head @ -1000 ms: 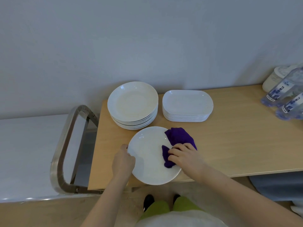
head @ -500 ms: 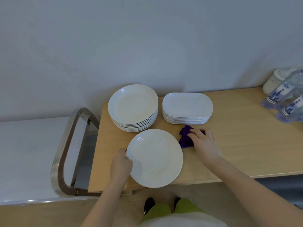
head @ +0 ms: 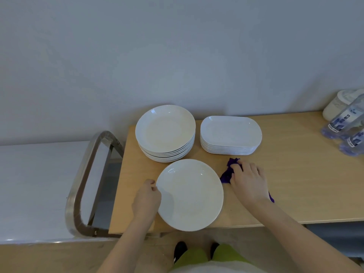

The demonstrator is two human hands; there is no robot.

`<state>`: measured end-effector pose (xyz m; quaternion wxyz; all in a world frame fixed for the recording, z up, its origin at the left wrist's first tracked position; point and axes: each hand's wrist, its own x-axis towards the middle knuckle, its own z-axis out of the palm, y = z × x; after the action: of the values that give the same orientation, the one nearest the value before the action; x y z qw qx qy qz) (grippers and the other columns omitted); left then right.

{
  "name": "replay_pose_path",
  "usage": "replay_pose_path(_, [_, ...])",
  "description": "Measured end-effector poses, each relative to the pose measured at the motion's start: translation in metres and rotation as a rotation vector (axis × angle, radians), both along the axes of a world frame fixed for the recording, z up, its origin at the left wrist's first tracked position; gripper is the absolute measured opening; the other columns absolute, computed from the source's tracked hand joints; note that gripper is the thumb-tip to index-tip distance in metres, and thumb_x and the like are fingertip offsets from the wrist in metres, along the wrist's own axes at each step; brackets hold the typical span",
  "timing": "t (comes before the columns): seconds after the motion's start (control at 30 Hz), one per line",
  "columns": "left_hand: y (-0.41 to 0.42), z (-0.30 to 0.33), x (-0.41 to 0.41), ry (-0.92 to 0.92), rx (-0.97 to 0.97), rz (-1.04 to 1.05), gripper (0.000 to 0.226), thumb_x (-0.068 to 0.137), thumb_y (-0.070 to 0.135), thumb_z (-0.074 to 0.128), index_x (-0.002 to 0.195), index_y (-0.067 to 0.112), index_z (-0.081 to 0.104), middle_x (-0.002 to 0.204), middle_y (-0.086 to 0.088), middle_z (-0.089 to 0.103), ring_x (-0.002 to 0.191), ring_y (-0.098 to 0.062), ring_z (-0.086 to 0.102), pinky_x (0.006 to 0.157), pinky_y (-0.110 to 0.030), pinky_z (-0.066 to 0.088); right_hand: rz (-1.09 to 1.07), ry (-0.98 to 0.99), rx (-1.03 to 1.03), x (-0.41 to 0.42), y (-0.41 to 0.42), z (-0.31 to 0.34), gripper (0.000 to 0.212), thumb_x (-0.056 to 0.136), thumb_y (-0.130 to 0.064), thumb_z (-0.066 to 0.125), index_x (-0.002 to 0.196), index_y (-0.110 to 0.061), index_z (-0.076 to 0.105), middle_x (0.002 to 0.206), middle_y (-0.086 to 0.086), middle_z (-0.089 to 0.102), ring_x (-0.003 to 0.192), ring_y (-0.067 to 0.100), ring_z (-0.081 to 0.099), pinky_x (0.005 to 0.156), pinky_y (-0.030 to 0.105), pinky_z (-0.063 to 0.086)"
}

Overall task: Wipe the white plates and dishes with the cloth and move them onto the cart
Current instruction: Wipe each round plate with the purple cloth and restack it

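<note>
Your left hand (head: 146, 199) pinches the rim of the single plate (head: 190, 195) at the worktop's (head: 295, 184) front edge. Your right hand (head: 249, 182) rests flat, fingers spread, on the purple cloth (head: 226, 175) beside it. Lift level, then swing left to the cart (head: 39, 184).

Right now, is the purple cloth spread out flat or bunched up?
Bunched up. The purple cloth lies crumpled on the table beside the single plate, mostly covered by the right hand resting on it.
</note>
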<state>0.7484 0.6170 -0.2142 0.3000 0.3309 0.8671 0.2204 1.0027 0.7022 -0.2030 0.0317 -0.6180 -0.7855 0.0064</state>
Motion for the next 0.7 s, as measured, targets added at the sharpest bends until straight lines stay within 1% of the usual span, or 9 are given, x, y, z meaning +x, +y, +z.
replay_pose_path(0.03, [0.002,0.006,-0.003,0.026,0.017,0.011,0.037,0.096,0.02,0.045,0.133,0.021,0.046,0.116,0.0,0.059,0.095,-0.019,0.056,0.08,-0.039,0.052,0.027,0.039,0.012,-0.008,0.003,0.008,0.022,0.065,0.003,0.073,0.084,-0.005,0.068,0.09,0.011,0.065,0.075,0.033,0.06,0.069,0.041,0.049])
replay_pose_path(0.1, [0.007,0.022,-0.011,0.111,0.126,0.034,0.034,0.097,0.022,0.043,0.131,0.023,0.048,0.119,0.001,0.06,0.096,-0.015,0.054,0.077,-0.035,0.049,0.104,0.116,0.036,-0.025,0.011,0.024,0.026,0.062,0.007,0.074,0.084,-0.004,0.067,0.087,0.011,0.064,0.069,0.032,0.059,0.059,0.037,0.048])
replay_pose_path(0.17, [0.017,0.038,-0.019,0.219,0.26,0.049,0.031,0.099,0.023,0.042,0.128,0.022,0.051,0.116,0.003,0.06,0.092,-0.01,0.051,0.071,-0.028,0.041,0.182,0.183,0.085,-0.045,0.022,0.038,0.028,0.066,0.006,0.072,0.092,-0.005,0.069,0.093,0.012,0.065,0.075,0.033,0.062,0.06,0.036,0.05])
replay_pose_path(0.27, [0.041,0.056,-0.032,0.315,0.379,0.024,0.029,0.099,0.025,0.042,0.126,0.021,0.051,0.116,0.003,0.057,0.099,-0.015,0.055,0.077,-0.033,0.043,0.314,0.249,0.137,-0.077,0.039,0.053,0.024,0.079,0.001,0.064,0.103,-0.005,0.066,0.101,0.012,0.064,0.087,0.032,0.061,0.069,0.038,0.05])
replay_pose_path(0.33, [0.059,0.06,-0.039,0.368,0.375,-0.054,0.031,0.099,0.026,0.043,0.128,0.019,0.049,0.125,0.001,0.054,0.11,-0.02,0.054,0.081,-0.035,0.044,0.432,0.246,0.146,-0.098,0.049,0.056,0.025,0.089,-0.009,0.057,0.113,-0.007,0.063,0.113,0.011,0.062,0.099,0.03,0.059,0.079,0.039,0.047])
replay_pose_path(0.4, [0.076,0.056,-0.046,0.428,0.349,-0.137,0.033,0.098,0.025,0.046,0.128,0.013,0.048,0.127,-0.006,0.052,0.111,-0.024,0.054,0.078,-0.03,0.041,0.535,0.233,0.091,-0.117,0.057,0.053,0.031,0.095,-0.019,0.048,0.123,-0.01,0.057,0.125,0.008,0.057,0.111,0.027,0.054,0.09,0.037,0.042])
replay_pose_path(0.47, [0.089,0.05,-0.052,0.418,0.308,-0.165,0.035,0.095,0.025,0.048,0.126,0.008,0.045,0.125,-0.013,0.05,0.109,-0.03,0.052,0.078,-0.032,0.04,0.583,0.205,0.056,-0.131,0.062,0.046,0.034,0.097,-0.026,0.045,0.128,-0.012,0.053,0.13,0.006,0.054,0.115,0.025,0.051,0.095,0.035,0.04])
replay_pose_path(0.6, [0.102,0.041,-0.059,0.452,0.142,-0.174,0.048,0.096,0.037,0.05,0.126,0.001,0.042,0.121,-0.015,0.05,0.103,-0.029,0.056,0.077,-0.03,0.046,0.555,0.105,0.042,-0.147,0.07,0.03,0.036,0.099,-0.035,0.04,0.127,-0.015,0.052,0.127,0.003,0.055,0.116,0.021,0.051,0.094,0.03,0.039])
replay_pose_path(0.7, [0.108,0.039,-0.061,0.43,0.096,-0.16,0.052,0.094,0.04,0.052,0.127,0.002,0.041,0.121,-0.014,0.048,0.098,-0.026,0.058,0.072,-0.026,0.045,0.638,0.064,0.001,-0.147,0.072,0.021,0.041,0.097,-0.046,0.039,0.119,-0.016,0.056,0.116,0.002,0.059,0.105,0.021,0.055,0.085,0.032,0.042])
